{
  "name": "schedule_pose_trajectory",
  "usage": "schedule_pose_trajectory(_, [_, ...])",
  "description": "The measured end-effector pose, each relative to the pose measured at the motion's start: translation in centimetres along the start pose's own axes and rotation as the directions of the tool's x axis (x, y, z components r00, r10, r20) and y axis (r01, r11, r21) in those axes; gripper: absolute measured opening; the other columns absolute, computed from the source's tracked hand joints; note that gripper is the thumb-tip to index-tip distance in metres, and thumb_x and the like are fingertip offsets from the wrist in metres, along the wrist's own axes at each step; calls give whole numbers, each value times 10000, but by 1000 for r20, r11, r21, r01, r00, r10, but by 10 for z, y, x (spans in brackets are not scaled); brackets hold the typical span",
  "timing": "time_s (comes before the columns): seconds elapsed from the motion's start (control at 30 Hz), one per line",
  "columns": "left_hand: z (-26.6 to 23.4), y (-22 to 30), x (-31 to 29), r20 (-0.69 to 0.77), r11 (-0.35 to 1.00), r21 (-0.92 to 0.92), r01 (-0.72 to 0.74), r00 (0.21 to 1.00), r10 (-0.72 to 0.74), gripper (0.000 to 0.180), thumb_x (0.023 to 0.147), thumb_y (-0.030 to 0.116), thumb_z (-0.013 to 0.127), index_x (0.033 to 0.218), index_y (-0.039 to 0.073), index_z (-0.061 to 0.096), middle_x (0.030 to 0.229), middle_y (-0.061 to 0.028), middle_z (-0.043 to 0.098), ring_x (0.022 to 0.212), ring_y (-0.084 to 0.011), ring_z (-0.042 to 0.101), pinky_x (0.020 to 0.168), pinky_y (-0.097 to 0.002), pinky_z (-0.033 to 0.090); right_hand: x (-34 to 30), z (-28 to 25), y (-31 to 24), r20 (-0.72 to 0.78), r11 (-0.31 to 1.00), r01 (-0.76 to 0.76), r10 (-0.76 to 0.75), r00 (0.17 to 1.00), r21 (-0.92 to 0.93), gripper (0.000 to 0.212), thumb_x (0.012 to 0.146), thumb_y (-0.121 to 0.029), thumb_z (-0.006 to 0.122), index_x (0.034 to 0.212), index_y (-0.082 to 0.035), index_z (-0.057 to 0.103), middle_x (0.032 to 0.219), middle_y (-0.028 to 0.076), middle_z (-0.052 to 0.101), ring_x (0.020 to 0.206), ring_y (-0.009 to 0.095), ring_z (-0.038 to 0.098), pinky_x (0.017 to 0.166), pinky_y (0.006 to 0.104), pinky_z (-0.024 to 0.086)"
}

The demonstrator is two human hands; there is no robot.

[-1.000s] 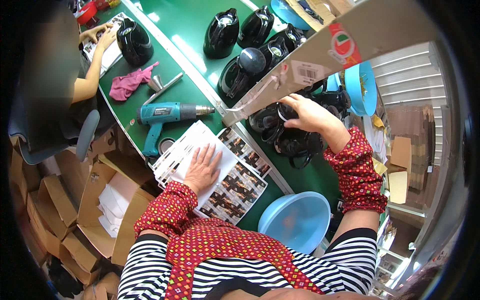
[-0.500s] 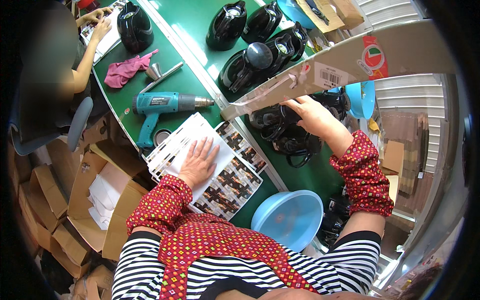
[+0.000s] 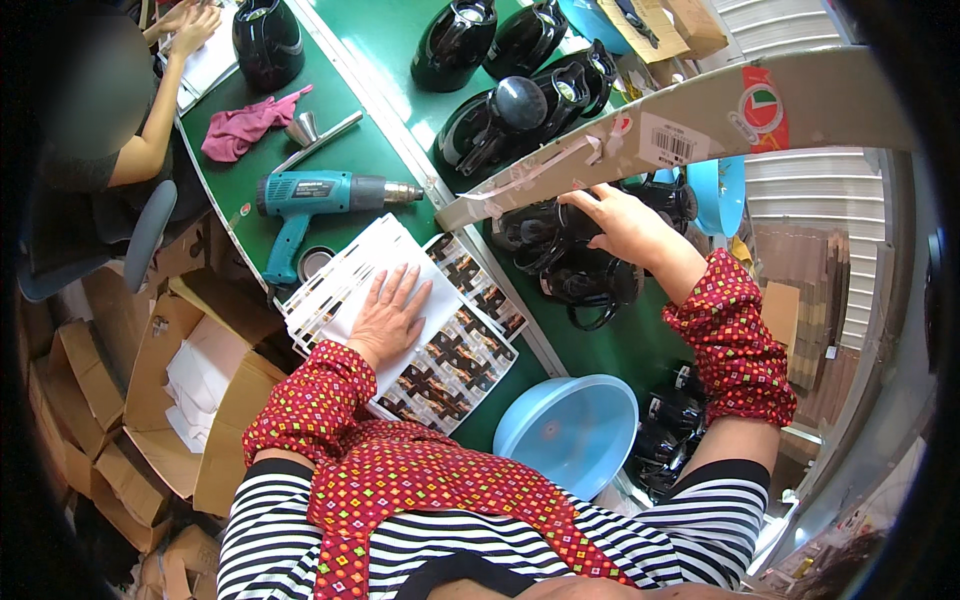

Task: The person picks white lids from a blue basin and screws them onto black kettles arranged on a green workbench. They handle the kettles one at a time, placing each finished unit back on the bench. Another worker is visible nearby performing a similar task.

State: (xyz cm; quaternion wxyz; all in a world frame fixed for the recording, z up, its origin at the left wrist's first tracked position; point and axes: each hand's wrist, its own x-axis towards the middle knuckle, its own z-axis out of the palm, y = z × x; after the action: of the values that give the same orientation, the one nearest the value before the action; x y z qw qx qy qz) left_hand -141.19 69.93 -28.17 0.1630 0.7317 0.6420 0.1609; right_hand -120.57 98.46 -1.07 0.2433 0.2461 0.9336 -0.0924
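Observation:
My left hand [image 3: 390, 315] lies flat, fingers spread, on a white sheet [image 3: 440, 290] on top of a stack of sheets with dark and orange printed patches [image 3: 440, 385]. Under the slanting beam, my right hand [image 3: 630, 225] reaches among glossy black jugs with handles. Its thumb and fingers are apart at the top of a black jug [image 3: 527, 228] lying on its side. The fingertips appear to touch that jug, though no closed grip shows. Just nearer to me is another black jug [image 3: 588, 280], its handle toward me.
A grey-beige beam [image 3: 690, 130] crosses above the green table [image 3: 350, 60]. Left of the sheets lie a teal heat gun [image 3: 310, 195] and a pink cloth [image 3: 250, 128]. A blue basin [image 3: 565, 435] sits close to me. Opposite, a co-worker's hands [image 3: 190, 32] handle papers.
My hands keep their places on the sheet and at the jug; the whole view has shifted slightly. The co-worker's hands have moved a little over the papers.

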Motion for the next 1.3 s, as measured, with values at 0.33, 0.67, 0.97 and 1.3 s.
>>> schedule_pose_trajectory(0.33, [-2, 0, 0, 23, 1000, 5, 11, 1000, -11, 628, 962, 359, 582, 1539, 164, 427, 1642, -136, 300, 1556, -316, 191, 1269, -511, 82, 0, 10, 3, -29, 998, 11, -12, 1000, -60, 825, 730, 32, 808, 1462, -158, 477, 1444, 177, 456, 1276, 380, 549, 1049, 417, 519])
schedule_pose_trajectory(0.67, [-3, 0, -1, -5, 1000, 10, 2, 1000, -2, 642, 950, 352, 599, 1536, 156, 426, 1633, -140, 314, 1549, -315, 210, 1268, -512, 93, 2, -2, -14, 77, 956, -258, 271, 960, -139, 720, 853, -284, 782, 1490, -157, 471, 1439, 212, 480, 1302, 366, 523, 991, 431, 546])
schedule_pose_trajectory(0.97, [-2, -1, 0, -22, 1000, 8, -9, 1000, 9, 644, 942, 341, 604, 1533, 156, 429, 1629, -138, 321, 1548, -312, 213, 1270, -507, 98, 14, 7, -8, 34, 878, -465, 471, 881, -112, 648, 907, -428, 723, 1400, -87, 478, 1307, 263, 594, 1093, 409, 666, 912, 472, 561])
schedule_pose_trajectory(1.3, [0, -2, 1, -10, 1000, 5, -6, 1000, 6, 640, 949, 357, 594, 1535, 161, 426, 1634, -138, 311, 1549, -316, 206, 1271, -509, 87, 6, 33, 1, -48, 909, -415, 417, 908, 33, 767, 874, -476, 748, 1445, -63, 445, 1272, 293, 583, 1084, 441, 653, 914, 489, 555])
